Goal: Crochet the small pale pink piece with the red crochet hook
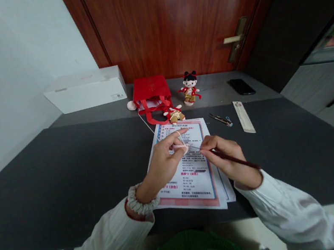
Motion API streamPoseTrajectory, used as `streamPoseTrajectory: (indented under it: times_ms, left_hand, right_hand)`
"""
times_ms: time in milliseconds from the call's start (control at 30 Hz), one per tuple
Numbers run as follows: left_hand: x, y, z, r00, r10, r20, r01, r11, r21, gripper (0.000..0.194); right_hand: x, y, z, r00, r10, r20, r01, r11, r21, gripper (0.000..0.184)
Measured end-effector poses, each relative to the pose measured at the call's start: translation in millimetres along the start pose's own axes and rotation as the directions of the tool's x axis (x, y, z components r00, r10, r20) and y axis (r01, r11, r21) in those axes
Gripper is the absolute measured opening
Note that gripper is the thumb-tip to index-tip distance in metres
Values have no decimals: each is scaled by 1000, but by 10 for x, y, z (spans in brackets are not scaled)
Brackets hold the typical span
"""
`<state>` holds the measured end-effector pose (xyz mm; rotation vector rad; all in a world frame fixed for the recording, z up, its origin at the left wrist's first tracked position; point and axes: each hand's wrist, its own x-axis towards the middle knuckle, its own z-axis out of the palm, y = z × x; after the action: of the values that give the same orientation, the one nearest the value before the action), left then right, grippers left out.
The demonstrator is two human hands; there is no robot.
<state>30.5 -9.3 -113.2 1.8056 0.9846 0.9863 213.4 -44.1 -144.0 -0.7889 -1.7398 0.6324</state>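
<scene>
My left hand pinches a small piece of pale pink crochet work between thumb and fingers. Pale yarn loops around its index finger, which points to the right. A crochet hook with a dark red handle is held in my right hand, and its metal tip reaches to the crochet piece. Both hands are above printed pattern sheets lying on the dark table. The yarn strand runs back toward a pale yarn ball beside the red bag; part of it is hidden.
Behind the sheets are a red bag, an unfinished crocheted doll body and a standing crocheted doll. At right lie small scissors or tweezers, a pale packet and a black phone. A white box stands back left.
</scene>
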Motion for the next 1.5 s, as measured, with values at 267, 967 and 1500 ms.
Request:
streamPoseTrajectory:
  times_ms: [267,967,1500]
  left_hand:
    - [-2,4,-5,999,3,33,-2,999,-44,20]
    - [3,39,71,924,-292,247,381,644,-663,30]
    - [17,-127,-96,892,-196,407,417,704,-574,34]
  right_hand:
    - [0,115,-30,977,208,-36,-191,944,268,11]
    - [-66,119,167,985,-141,-99,139,990,-21,12]
    - [-41,88,-111,973,224,49,-227,913,339,9]
